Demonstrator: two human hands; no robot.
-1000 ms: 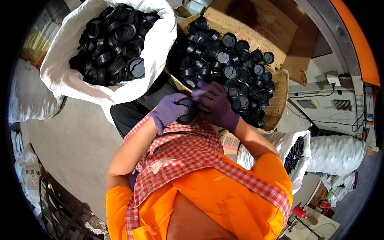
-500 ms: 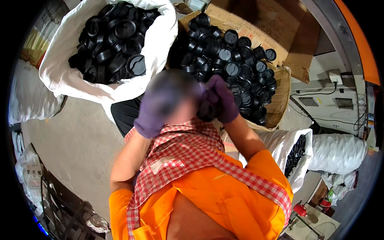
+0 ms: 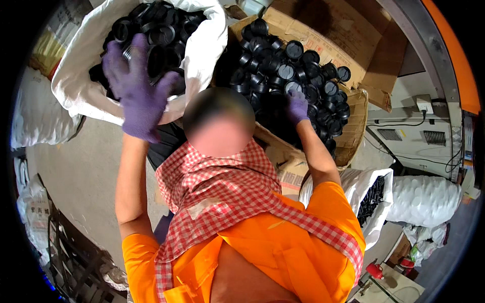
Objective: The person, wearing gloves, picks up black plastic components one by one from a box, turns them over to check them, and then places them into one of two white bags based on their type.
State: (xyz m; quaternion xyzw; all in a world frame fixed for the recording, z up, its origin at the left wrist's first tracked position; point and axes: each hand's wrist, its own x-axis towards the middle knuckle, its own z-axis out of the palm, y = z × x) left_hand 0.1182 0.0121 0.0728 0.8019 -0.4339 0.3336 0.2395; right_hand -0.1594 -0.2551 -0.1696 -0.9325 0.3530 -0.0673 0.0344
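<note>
My left hand [image 3: 136,91], in a purple knit glove, is stretched out with spread fingers over the open white sack [image 3: 206,55]. Beneath it lie black round plastic caps [image 3: 161,35] with threaded sides, and nothing shows in its grip. On the right, my right hand [image 3: 297,107], gloved the same way, reaches down into the heap of black caps [image 3: 313,76] in the cardboard box [image 3: 357,116]. Its fingertips are among the caps and partly hidden, so I cannot tell whether they grip one.
The box's flaps [image 3: 323,30] stand raised at the far side. Right of me, a smaller white sack [image 3: 380,207] holds thin black pieces, beside a full white sack [image 3: 427,197]. A grey cabinet [image 3: 419,136] with a cable stands farther right. Dark metal racks [image 3: 70,252] are at lower left.
Both hands were together in front of me, the right with a black piece. They have parted: the left moved over the sack and opened, the right went into the box.
</note>
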